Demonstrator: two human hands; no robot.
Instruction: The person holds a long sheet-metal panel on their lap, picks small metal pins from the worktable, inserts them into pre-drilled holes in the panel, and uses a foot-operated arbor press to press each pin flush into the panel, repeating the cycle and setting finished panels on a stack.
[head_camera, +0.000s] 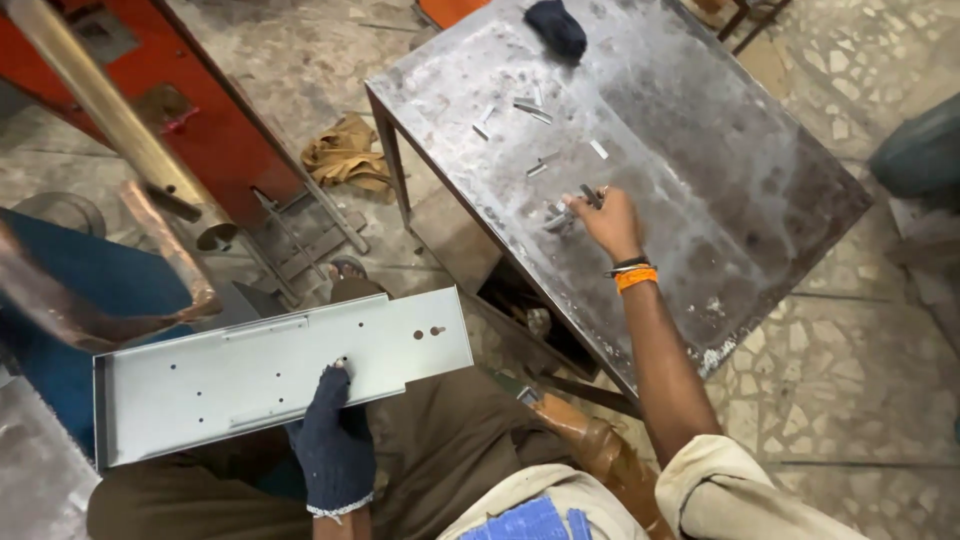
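I see the desk (700, 170) ahead on the right, with clips (530, 108) scattered on its near-left part and a glove (556, 28) at its far edge. The panel (250, 375) lies left, across the lap. A rag (345, 155) lies on the floor left of the desk.

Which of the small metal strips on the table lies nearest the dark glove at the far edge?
The strip pair just below the dark glove; the other strips lie nearer the right hand.

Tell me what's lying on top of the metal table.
On the metal table: small metal strips, a dark glove, and the right hand picking up pieces. Whatever lies under the hand is hidden.
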